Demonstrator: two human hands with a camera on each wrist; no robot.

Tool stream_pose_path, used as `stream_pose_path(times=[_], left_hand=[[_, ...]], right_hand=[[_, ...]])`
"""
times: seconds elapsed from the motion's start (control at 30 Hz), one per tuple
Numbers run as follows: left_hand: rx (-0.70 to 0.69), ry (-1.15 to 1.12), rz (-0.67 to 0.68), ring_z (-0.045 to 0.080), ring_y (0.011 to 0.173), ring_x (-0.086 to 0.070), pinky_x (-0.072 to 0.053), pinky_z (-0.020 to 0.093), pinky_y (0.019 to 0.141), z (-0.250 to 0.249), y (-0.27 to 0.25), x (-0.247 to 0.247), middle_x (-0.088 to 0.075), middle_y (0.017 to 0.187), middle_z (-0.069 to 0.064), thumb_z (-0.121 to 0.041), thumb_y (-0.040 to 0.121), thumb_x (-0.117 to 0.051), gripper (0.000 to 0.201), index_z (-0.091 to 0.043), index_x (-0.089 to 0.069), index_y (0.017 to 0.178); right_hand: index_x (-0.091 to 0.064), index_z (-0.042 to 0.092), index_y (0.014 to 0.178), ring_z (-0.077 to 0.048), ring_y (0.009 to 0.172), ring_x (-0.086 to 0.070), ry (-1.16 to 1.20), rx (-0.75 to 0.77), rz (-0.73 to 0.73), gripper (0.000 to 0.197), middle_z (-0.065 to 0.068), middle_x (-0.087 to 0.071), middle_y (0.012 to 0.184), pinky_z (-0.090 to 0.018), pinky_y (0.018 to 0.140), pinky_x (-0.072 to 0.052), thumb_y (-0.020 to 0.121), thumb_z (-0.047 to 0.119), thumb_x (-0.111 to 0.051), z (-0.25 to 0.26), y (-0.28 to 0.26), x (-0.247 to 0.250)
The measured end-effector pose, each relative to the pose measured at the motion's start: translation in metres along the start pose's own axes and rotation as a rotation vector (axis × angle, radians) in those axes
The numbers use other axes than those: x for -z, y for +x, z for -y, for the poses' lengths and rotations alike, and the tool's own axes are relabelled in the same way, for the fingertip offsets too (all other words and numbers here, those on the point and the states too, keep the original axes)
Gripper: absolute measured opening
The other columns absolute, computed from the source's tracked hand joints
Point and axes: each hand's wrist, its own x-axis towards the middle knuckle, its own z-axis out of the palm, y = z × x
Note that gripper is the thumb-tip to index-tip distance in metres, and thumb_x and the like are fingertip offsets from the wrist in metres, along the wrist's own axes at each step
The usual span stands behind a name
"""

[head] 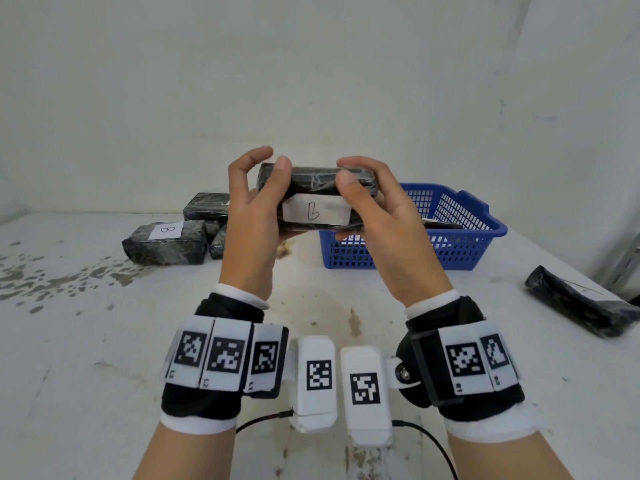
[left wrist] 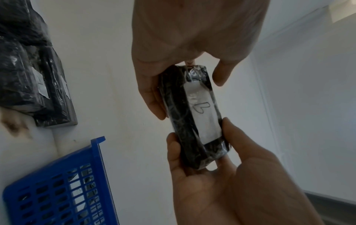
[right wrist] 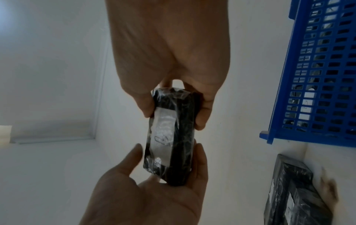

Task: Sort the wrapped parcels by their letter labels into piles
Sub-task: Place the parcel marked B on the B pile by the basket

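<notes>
Over by the left part of the back edge of the counter [head: 104, 341] sits a pile of black parcels [head: 204, 223]. The front one [head: 164, 242] shows a white label with a B on it. So that looks like the B pile.

Next comes the left hand [head: 251, 216]. Its thumb and fingers are curled round the left end of the held parcel [head: 315, 197]. The right hand [head: 377, 216] holds the other end the same way, thumb on top and fingers under. The parcel is up in the air above the middle of the counter, in front of the blue basket [head: 460, 244]. Its label [head: 315, 211] faces the person and has a B on it.

The parcel looks like a firm little block in shiny black plastic. I think it is light, since fingertips alone carry it. The wrap looks smooth and a bit crinkly, so it may slip. Holding it by both short ends, or round the middle with one hand, seems best.

Far over near the right edge lies one more black parcel [head: 581, 306]. I cannot read its label.
</notes>
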Motion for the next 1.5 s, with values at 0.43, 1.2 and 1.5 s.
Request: stream_pose_path(times=[0.43, 1.2, 1.5], left_hand=[[-0.003, 0.077, -0.042, 0.005, 0.071, -0.064, -0.048, 0.040, 0.069, 0.001, -0.003, -0.002, -0.064, 0.081, -0.008, -0.029, 0.085, -0.065, 0.020, -0.025, -0.056, 0.102], [-0.147, 0.211, 0.178, 0.018, 0.113, -0.063, -0.054, 0.041, 0.095, 0.003, -0.002, 0.002, -0.064, 0.123, 0.000, -0.022, 0.078, -0.072, 0.047, -0.024, -0.051, 0.120], [-0.052, 0.134, 0.171, 0.007, 0.083, -0.067, -0.057, 0.028, 0.076, -0.005, -0.005, 0.001, -0.070, 0.098, 0.001, -0.022, 0.095, -0.058, 0.029, -0.018, -0.059, 0.124]], right_hand=[[-0.061, 0.024, 0.093, -0.016, 0.076, -0.066, 0.007, -0.029, 0.019, 0.006, 0.006, -0.068, 0.081, -0.034, 0.062, -0.052, 0.098, 0.022, -0.061, 0.000, -0.001, -0.002], [-0.068, 0.026, 0.119, -0.020, 0.065, -0.068, -0.062, -0.055, 0.038, 0.023, -0.003, -0.075, 0.099, -0.029, 0.059, -0.055, 0.098, 0.032, -0.060, 0.005, 0.000, 0.001], [-0.069, 0.021, 0.117, -0.023, 0.069, -0.066, 0.004, -0.063, 0.072, 0.022, -0.006, -0.073, 0.094, -0.032, 0.064, -0.056, 0.097, 0.025, -0.062, 0.007, 0.002, 0.014]])
